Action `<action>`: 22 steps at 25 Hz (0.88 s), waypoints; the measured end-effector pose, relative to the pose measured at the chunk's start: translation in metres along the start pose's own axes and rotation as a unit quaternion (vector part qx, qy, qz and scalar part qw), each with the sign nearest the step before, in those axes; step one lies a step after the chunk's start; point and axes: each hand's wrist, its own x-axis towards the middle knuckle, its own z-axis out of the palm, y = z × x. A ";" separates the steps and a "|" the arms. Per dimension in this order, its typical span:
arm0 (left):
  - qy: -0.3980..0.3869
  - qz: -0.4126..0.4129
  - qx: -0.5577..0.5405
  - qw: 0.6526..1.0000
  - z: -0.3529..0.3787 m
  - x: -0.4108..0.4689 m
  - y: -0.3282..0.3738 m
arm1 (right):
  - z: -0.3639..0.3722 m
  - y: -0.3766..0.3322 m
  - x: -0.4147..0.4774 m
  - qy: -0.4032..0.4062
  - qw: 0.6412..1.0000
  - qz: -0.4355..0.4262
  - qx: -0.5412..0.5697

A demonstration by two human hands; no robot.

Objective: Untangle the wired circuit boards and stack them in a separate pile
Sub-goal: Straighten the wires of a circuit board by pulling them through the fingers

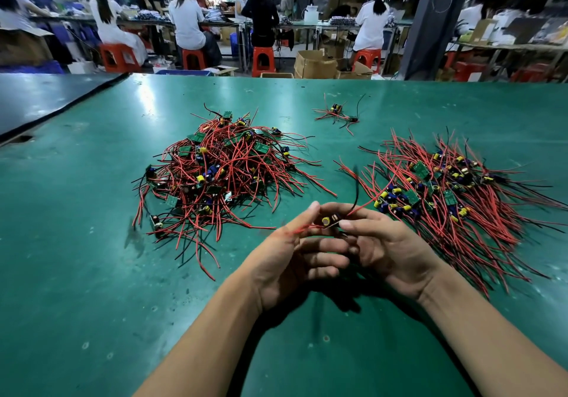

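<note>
wired green circuit boards (pixel 185 150) trailing red and black leads lie in three groups on a broad green table mat (pixel 92 273). the widest group is the fanned pile (pixel 445 199) on the right, its leads combed roughly one way. the knotted heap (pixel 221 169) sits left of centre, well apart from it. a small loose cluster (pixel 336 113) lies farther back, between them. nearer the person, the left hand (pixel 285 261) and right hand (pixel 390 249) meet above the mat. both pinch one small single board (pixel 330 220) carrying a yellow-topped capacitor. a red lead crosses the left fingers, and red and black leads rise beside the right forefinger.
</note>
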 end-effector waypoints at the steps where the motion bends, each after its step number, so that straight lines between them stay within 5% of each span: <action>1: -0.011 0.010 -0.006 1.000 0.000 0.000 -0.001 | 0.000 0.001 0.000 0.004 1.000 0.002 -0.002; 6: 0.015 0.052 -0.067 0.996 0.000 0.001 -0.008 | 0.000 0.003 0.003 0.014 1.000 -0.005 -0.019; 14: 0.037 0.065 -0.025 0.997 -0.001 0.000 -0.008 | 0.001 0.005 0.002 0.011 0.998 -0.029 -0.060; 22: 0.006 0.070 0.026 0.997 -0.001 0.000 -0.008 | 0.002 0.004 0.001 0.095 0.994 -0.008 -0.048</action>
